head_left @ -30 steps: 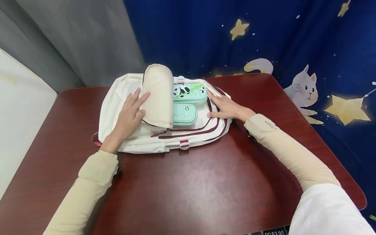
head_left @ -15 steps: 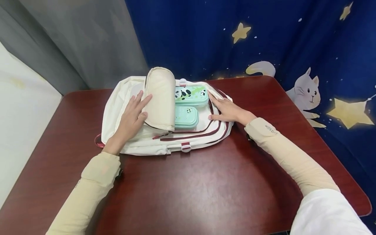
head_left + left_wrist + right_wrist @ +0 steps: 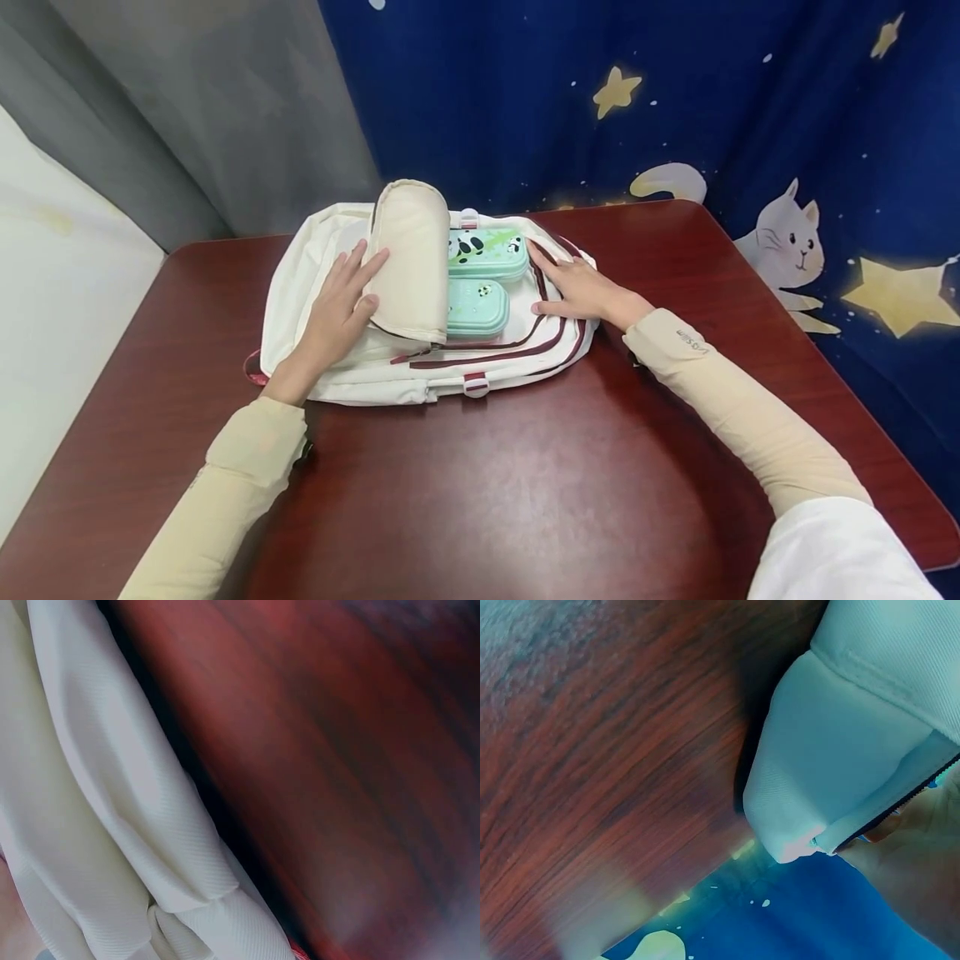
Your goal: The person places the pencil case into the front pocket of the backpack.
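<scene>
1. Head: A white backpack (image 3: 371,387) lies on the table (image 3: 525,483); its pocket flap (image 3: 414,267) partly hides a panda-print pencil case (image 3: 491,252) and a mint-green pencil case (image 3: 476,310). The left hand (image 3: 333,308), fingers spread, touches the flap; the right hand (image 3: 583,289), thumb and forefinger apart, rests by the cases. This looks like steadying the pocket; shifting the flap would call for a firmer hold. Sleeve (image 3: 686,337) lettering perhaps ends "slim".
2. Left wrist: Backpack folds; fingers indiscernible.
3. Right wrist: Hand beside the zipper (image 3: 900,801); finger spread unclear.
</scene>
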A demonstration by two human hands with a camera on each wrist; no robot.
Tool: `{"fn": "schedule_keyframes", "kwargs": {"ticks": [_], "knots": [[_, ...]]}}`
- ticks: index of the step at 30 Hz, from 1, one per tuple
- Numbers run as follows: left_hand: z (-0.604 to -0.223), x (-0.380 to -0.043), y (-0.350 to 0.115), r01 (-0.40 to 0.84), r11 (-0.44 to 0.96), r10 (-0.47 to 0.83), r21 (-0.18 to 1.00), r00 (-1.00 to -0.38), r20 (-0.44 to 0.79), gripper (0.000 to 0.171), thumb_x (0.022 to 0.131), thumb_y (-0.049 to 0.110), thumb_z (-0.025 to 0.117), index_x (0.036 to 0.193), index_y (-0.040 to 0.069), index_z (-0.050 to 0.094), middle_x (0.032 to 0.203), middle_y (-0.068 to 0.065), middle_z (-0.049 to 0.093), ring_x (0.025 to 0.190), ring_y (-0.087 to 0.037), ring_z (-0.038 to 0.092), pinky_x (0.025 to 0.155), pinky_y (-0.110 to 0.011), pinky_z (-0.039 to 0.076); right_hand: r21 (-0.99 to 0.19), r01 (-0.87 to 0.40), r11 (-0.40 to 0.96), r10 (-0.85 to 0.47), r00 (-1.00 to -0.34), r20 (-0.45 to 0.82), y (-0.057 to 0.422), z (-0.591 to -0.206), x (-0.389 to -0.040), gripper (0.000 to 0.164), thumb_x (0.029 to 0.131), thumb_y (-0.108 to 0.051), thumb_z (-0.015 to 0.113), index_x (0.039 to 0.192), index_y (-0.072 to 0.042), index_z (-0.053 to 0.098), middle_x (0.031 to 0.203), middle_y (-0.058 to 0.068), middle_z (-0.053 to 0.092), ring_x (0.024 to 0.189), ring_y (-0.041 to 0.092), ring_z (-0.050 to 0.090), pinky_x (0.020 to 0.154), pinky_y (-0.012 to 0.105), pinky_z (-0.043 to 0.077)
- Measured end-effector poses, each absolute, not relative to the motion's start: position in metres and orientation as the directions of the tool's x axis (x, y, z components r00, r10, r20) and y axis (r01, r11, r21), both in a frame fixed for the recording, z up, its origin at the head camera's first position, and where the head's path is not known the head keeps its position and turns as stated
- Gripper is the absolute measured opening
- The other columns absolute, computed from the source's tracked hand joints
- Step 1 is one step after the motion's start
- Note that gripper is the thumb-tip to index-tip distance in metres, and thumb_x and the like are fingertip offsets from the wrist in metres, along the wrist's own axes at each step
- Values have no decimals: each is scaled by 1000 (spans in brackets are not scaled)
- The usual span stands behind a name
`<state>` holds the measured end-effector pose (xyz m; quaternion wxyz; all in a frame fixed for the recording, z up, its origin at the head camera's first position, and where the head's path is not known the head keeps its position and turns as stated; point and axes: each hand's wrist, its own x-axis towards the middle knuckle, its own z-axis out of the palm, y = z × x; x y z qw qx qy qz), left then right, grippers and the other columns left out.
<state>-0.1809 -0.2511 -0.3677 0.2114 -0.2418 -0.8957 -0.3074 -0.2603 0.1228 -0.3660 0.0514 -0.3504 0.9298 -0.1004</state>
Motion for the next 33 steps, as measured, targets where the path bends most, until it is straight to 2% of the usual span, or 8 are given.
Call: {"fn": "schedule_keyframes", "kwargs": {"ticks": [9,14,20,25,33], "knots": [[-372,-174,-258,542,710,295,451,-809,508,69,91,66,26,145,23,36,152,-10,21,139,-32,8,109,-50,8,-204,-650,732,-669,-743,-36,116,-376,-257,93,88,-47,56,150,-16,-7,133,24,46,127,36,38,106,54,17],[-371,-175,-258,555,707,304,439,-798,520,66,93,63,26,145,22,37,152,-10,22,139,-31,8,109,-48,8,-185,-659,729,-672,-741,-11,117,-378,-254,89,90,-46,54,150,-15,-5,128,23,51,125,37,41,105,54,19],[-372,-171,-257,546,707,298,449,-806,512,68,92,64,26,145,22,36,152,-11,21,139,-32,8,109,-49,7,-153,-680,717,-687,-726,7,117,-378,-254,89,90,-49,52,150,-14,-4,130,24,50,120,35,47,103,51,26],[-372,-173,-255,558,700,295,447,-795,531,66,93,62,27,145,22,36,152,-10,21,140,-29,8,109,-47,7,-123,-680,723,-683,-730,22,116,-372,-257,92,88,-44,57,150,-12,-3,121,26,55,111,35,54,98,47,34],[-369,-177,-251,557,699,296,448,-796,528,67,92,64,27,145,24,36,152,-9,20,140,-29,7,109,-49,8,-2,-663,748,-663,-748,23,113,-370,-254,96,84,-37,57,149,-8,-9,117,20,60,106,34,56,83,48,44]]}}
